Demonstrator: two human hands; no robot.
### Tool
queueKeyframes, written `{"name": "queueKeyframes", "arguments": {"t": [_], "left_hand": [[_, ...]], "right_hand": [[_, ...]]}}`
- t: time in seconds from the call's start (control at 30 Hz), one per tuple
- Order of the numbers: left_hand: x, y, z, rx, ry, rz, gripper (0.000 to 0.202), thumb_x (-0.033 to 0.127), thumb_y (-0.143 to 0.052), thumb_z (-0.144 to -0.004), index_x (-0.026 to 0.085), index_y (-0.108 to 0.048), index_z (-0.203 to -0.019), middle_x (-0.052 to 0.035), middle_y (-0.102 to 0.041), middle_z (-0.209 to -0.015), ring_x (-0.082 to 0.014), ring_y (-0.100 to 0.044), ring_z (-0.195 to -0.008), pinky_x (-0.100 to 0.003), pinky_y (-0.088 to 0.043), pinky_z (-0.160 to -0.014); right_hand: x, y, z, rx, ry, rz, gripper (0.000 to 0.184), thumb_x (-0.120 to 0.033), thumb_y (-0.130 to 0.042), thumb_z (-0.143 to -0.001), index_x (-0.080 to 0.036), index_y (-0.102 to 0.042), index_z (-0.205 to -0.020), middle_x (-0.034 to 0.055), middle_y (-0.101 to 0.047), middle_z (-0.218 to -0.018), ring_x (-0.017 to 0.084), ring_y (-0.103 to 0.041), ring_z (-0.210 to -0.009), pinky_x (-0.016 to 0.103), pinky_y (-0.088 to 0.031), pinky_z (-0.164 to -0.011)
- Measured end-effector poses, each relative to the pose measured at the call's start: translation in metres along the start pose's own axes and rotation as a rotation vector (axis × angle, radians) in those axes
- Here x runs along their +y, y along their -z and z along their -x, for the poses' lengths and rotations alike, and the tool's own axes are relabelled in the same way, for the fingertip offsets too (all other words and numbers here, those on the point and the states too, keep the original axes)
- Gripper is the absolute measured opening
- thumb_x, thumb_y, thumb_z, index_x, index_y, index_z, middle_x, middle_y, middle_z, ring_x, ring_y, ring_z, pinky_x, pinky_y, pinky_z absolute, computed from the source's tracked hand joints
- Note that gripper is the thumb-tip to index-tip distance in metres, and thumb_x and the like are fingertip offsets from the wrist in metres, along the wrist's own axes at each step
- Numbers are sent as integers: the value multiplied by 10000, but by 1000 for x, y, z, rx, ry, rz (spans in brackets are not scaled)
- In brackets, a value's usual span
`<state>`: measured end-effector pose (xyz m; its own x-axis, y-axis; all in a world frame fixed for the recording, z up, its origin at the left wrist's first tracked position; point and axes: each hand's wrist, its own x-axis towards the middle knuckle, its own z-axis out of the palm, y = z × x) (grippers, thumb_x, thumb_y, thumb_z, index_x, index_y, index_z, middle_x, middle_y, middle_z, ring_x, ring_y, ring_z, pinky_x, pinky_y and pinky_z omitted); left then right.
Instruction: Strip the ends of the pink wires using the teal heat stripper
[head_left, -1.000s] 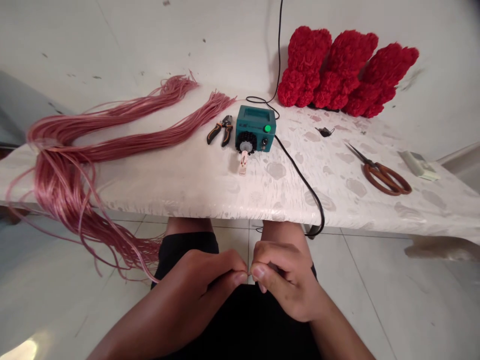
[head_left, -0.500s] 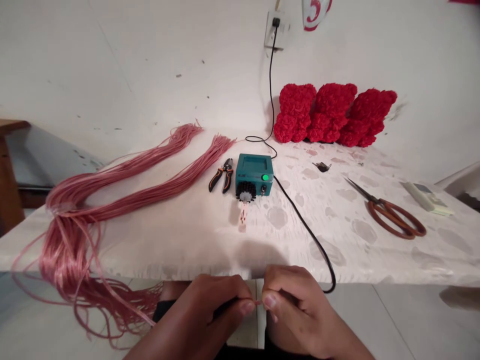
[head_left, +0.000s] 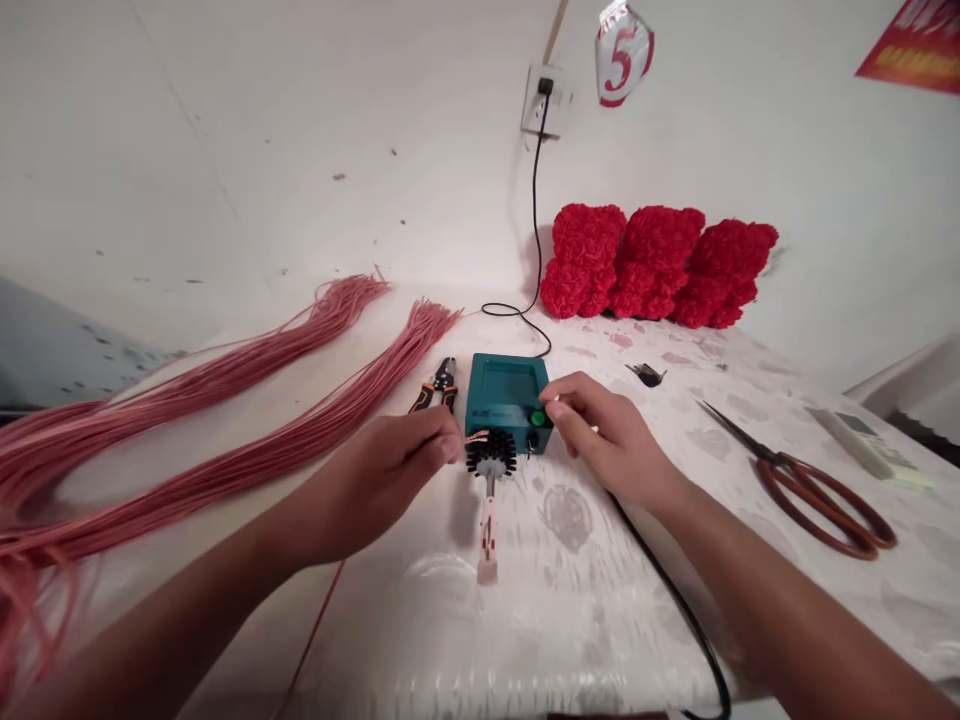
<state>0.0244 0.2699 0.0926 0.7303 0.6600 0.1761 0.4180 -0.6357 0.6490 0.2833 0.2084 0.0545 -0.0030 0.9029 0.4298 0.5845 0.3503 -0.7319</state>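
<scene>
My left hand is closed in a pinch on a thin pink cord. The cord's short end reaches from my fingertips to the black toothed wheel on the front of a small teal machine. More of the cord trails below my wrist toward the table's front edge. My right hand is at the machine's right front corner, fingers bent and slightly apart, by the green button. Nothing shows in it; whether it touches the machine I cannot tell. From the wheel a metal shaft points forward above a pink clip-like piece.
Bundles of pink cords lie at left. Wire-stripper pliers lie beside the machine. At right are large scissors, a pale remote-like device and a small dark item. Red flower bears stand behind; a black cable runs forward.
Both hands have risen from the front edge and moved apart. The left brought the cord to the toothed wheel; the right let go and reached the machine's corner. The view shifted.
</scene>
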Motion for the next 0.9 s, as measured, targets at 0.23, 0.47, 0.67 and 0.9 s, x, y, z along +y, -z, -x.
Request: {"name": "queueKeyframes", "arguments": {"t": [0.23, 0.47, 0.67, 0.9], "left_hand": [[-45, -9, -18, -90, 84, 64, 323, 400, -329, -1037, 208, -443, -803, 29, -473, -771, -152, -434, -727, -297, -362, -669], [-49, -9, -15, -130, 87, 52, 332, 410, -330, -1033, 210, -437, -791, 25, -468, -764, -148, -427, -695, -289, -368, -655], [-53, -14, -17, -102, 28, -176, 317, 354, -381, -1013, 200, -482, -755, 34, -485, -673, -132, -431, -597, -278, -315, -597], [-51, -18, -17, -136, -29, -288, 299, 286, -396, -988, 194, -509, -727, 19, -531, -657, -136, -462, -574, -276, -291, -592]], "right_hand": [[35, -9, -11, -40, 7, 280, 318, -471, -523, -999, -243, -626, -1196, -38, -569, -681, 139, -540, -600, 292, -425, -621], [40, -13, -2, -39, -18, 173, 350, -469, -523, -1003, -272, -597, -1282, -52, -561, -669, 122, -524, -567, 271, -420, -571], [40, -13, -1, -56, -54, 107, 328, -468, -499, -1013, -290, -576, -1278, -63, -545, -650, 119, -531, -577, 275, -417, -581], [41, -14, -2, -75, -93, 39, 342, -485, -498, -1014, -280, -568, -1278, -56, -519, -642, 129, -523, -573, 274, -413, -566]]}}
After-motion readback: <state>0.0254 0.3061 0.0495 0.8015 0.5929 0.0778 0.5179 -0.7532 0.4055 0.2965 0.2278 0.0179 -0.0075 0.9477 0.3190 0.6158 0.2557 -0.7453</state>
